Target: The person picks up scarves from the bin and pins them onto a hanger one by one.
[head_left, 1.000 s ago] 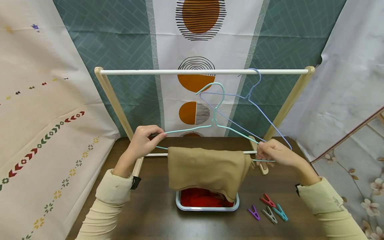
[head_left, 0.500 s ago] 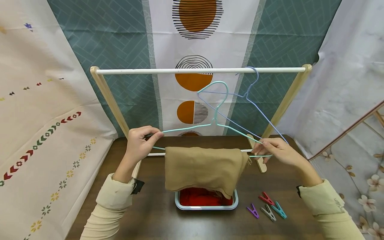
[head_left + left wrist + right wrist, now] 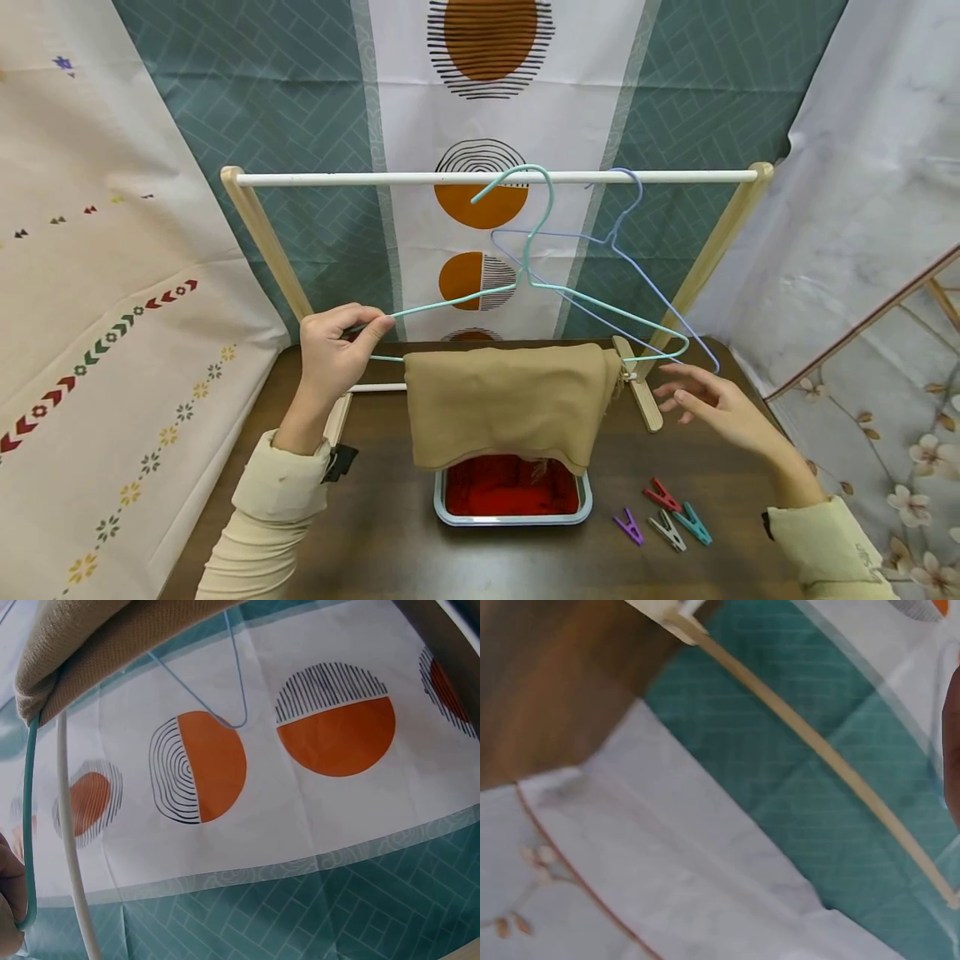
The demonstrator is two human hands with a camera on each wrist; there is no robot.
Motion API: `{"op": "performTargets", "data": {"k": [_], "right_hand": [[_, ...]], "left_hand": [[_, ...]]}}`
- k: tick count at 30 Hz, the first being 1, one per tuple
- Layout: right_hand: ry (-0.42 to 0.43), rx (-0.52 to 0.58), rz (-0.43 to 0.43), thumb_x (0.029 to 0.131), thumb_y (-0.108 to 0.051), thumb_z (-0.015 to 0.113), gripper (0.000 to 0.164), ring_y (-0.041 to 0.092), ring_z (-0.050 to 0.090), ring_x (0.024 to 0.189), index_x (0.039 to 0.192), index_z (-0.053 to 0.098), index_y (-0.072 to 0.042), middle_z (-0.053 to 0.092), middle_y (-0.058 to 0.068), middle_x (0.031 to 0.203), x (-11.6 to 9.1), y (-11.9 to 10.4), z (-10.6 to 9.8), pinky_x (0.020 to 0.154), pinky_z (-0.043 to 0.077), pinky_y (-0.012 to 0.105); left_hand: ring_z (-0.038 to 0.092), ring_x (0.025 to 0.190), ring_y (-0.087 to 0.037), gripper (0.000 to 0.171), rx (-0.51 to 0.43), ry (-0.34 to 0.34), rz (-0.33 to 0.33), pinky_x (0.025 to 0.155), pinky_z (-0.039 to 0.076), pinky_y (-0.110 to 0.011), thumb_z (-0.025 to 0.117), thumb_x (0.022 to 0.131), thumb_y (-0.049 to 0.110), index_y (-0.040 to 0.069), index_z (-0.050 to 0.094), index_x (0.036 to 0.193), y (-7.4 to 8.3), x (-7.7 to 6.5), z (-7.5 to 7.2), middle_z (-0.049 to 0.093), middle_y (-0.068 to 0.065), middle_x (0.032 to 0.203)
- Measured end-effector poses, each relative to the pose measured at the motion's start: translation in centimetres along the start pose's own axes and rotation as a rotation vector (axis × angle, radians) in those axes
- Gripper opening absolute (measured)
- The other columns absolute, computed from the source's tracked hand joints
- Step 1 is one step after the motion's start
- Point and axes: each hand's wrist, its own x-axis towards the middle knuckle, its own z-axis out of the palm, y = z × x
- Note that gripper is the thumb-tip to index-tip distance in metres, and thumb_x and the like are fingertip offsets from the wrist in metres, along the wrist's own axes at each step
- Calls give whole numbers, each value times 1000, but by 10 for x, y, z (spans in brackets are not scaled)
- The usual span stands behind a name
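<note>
At its left end, the mint clothes hanger (image 3: 522,275) is pinched between thumb and fingers of my left hand (image 3: 333,354). A folded tan cloth (image 3: 510,408) drapes over the hanger's lower bar and hangs down in front. My right hand (image 3: 712,404) is off the hanger, fingers relaxed, just below its right end. The hook rises in front of the rack's white top rail (image 3: 337,179), its tip pointing left. In the left wrist view, fingertips (image 3: 9,892) hold the hanger's end, with the cloth (image 3: 112,660) above. Only a sliver of hand (image 3: 952,750) shows in the right wrist view.
A lavender hanger (image 3: 637,200) hangs on the top rail to the right. Below the cloth sits a metal tray (image 3: 512,521) holding red fabric (image 3: 510,496). Clothespins in purple (image 3: 628,527), red (image 3: 663,496), grey (image 3: 667,531) and teal (image 3: 693,524) lie on the table at right.
The mint hanger and tan cloth have risen, bringing the hook up to the top rail. My right hand has let go of the hanger and moved right and down. My left hand still holds it.
</note>
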Motion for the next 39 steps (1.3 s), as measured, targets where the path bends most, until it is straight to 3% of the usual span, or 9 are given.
{"op": "performTargets", "data": {"k": [6, 11, 17, 25, 32, 39], "right_hand": [[161, -94, 106, 86, 4, 56, 29, 7, 63, 77, 114, 52, 8, 66, -1, 93, -19, 30, 20, 59, 51, 25], [284, -293, 173, 80, -2, 67, 26, 1, 58, 72, 105, 60, 2, 66, 7, 84, -36, 59, 42, 59, 47, 19], [359, -400, 246, 73, -5, 74, 31, 1, 54, 65, 101, 63, 1, 63, 6, 80, -57, 83, 64, 56, 47, 22], [291, -551, 363, 69, -22, 79, 44, 26, 56, 75, 102, 63, 2, 61, 9, 85, -83, 113, 83, 62, 45, 35], [245, -624, 356, 63, -28, 81, 46, 20, 50, 74, 95, 65, 1, 60, 2, 80, -93, 125, 93, 61, 41, 34], [224, -640, 376, 62, -29, 82, 48, 23, 51, 76, 94, 65, 1, 63, 8, 85, -95, 129, 98, 63, 40, 39]], "left_hand": [[34, 45, -6, 15, -4, 17, 3, 44, 28, -18, 68, 65, -20, -5, 66, 67, 4, 4, 0, 56, -9, 55], [33, 44, -6, 14, -14, 29, -4, 43, 27, -18, 68, 66, -19, -5, 66, 67, 2, 2, 3, 56, -8, 55], [33, 44, -5, 13, -18, 50, 2, 44, 27, -17, 69, 66, -17, -5, 66, 66, 1, 1, 4, 55, -8, 55], [33, 45, -6, 14, -30, 82, -10, 44, 26, -17, 70, 65, -18, -5, 65, 66, 1, 1, 6, 54, -8, 54], [33, 44, -5, 14, -12, 76, -10, 44, 27, -17, 69, 65, -18, -5, 66, 66, 0, 1, 7, 55, -8, 54], [33, 44, -6, 12, -11, 89, -17, 44, 27, -17, 72, 65, -15, -5, 66, 66, -1, 2, 8, 56, -10, 55]]}}
